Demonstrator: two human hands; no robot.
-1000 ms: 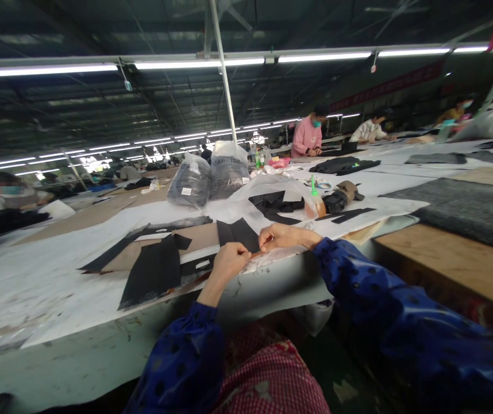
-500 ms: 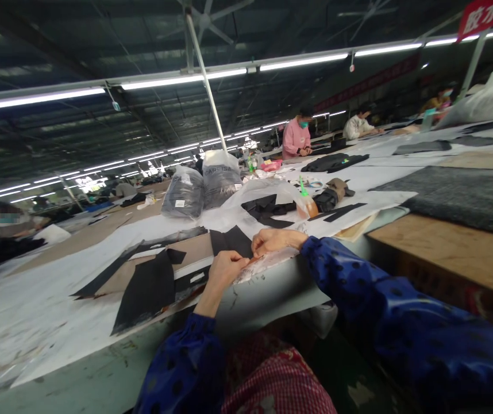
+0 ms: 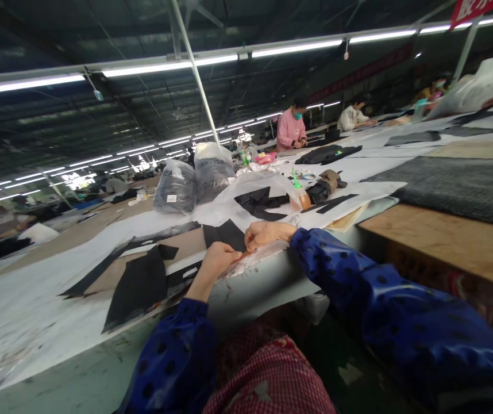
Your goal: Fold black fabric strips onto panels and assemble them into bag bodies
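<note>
At the near edge of the table, my left hand (image 3: pixel 218 261) is closed, thumb and forefinger pinched together. Close beside it on the right, my right hand (image 3: pixel 266 234) is bent down with its fingers pinched too. Between the fingertips shows a thin orange-brown strip or stain (image 3: pixel 243 257); whatever the fingers grip is too small to make out. A black cut piece (image 3: pixel 224 235) lies just behind the hands. To the left, a larger black piece (image 3: pixel 137 287) rests across a beige board (image 3: pixel 190 244), with white strips near it.
Two clear bags of dark goods (image 3: pixel 214 172) stand behind. A bottle of amber liquid with a green top (image 3: pixel 300 195) sits beyond my right hand. Dark grey fabric (image 3: pixel 453 187) lies on a wooden board (image 3: pixel 440 244) at right. A co-worker in pink (image 3: pixel 290 129) stands farther back.
The whole view has shifted slightly, so everything sits a little more to the left and higher. Both hands stay pinched together at the same spot by the table edge.
</note>
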